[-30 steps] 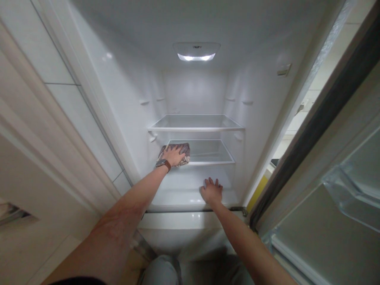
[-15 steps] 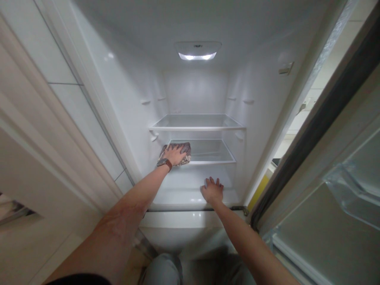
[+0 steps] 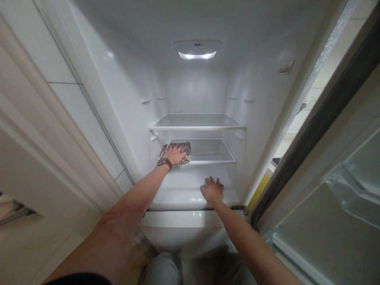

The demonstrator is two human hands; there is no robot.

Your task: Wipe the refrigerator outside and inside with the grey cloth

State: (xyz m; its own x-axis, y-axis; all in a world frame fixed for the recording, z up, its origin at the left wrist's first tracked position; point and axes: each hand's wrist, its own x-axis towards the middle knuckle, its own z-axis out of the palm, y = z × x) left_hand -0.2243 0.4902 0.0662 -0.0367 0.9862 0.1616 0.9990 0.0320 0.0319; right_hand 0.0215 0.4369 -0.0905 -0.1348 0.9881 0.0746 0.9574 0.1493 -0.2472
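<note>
A folded, grey-brown patterned cloth (image 3: 186,149) lies at the left of the lower glass shelf (image 3: 212,150) inside a fridge. On top of it, my left hand (image 3: 175,154) rests flat with the fingers spread, and a watch is on that wrist. The palm covers the middle of the cloth. Lower and to the right, my right hand (image 3: 213,190) leans on the white fridge floor (image 3: 181,182), fingers apart and nothing in them.
An upper shelf (image 3: 197,127) crosses above the cloth. A lit lamp (image 3: 197,54) is set in the ceiling. At right the opened door (image 3: 320,206) carries a clear bin (image 3: 353,194). Tiled wall (image 3: 74,114) stands to the left.
</note>
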